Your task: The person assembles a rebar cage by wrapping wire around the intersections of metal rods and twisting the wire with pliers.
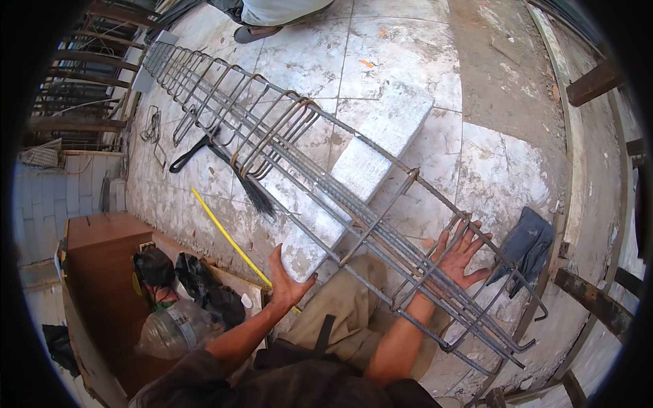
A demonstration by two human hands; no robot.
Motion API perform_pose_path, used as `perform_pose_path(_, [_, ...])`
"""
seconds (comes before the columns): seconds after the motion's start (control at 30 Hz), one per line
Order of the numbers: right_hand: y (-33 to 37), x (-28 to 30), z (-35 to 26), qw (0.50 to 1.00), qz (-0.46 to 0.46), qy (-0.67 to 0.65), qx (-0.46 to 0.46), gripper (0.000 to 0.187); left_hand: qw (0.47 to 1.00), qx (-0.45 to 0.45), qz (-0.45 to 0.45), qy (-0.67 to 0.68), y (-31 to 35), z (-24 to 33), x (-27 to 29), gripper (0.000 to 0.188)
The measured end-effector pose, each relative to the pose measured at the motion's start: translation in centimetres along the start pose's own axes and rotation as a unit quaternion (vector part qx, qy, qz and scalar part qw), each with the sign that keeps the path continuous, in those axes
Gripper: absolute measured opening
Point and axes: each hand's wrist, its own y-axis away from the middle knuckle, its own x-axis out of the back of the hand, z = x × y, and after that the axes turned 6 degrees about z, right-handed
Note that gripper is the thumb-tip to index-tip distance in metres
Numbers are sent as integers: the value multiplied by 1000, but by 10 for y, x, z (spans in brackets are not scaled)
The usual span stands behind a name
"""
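Note:
A long rebar cage (364, 224) slants across the floor from upper left to lower right. Beneath its middle lies a long white block (388, 132), with its near end poking out on my side. My left hand (289, 285) grips that near end, the thumb on one side and fingers on the other. My right hand (466, 255) reaches through the cage's near end, its fingers spread beside a square stirrup and the upper bar. Several stirrups (282, 126) are bunched at mid-cage. A bundle of black tie wire (252, 190) hangs by the cage.
A yellow strip (228, 234) lies at left, near a brown wooden box (102, 234) with black bags (204, 279) and a clear plastic bottle (170, 330). Dark cloth (527, 241) rests at right. Another person's foot (252, 32) shows at the top. Loose stirrups (153, 129) lie at far left.

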Motion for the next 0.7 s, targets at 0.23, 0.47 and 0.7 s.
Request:
perform_pose_path(0.23, [6, 7, -3, 999, 21, 36, -12, 83, 997, 55, -9, 49, 32, 19, -10, 117])
perform_pose_path(0.47, [5, 11, -6, 999, 37, 18, 7, 85, 994, -46, -101, -14, -10, 6, 67, 122])
perform_pose_path(0.7, [2, 9, -11, 1000, 23, -14, 12, 86, 952, -290, -20, 99, -208, 247, 30, 83])
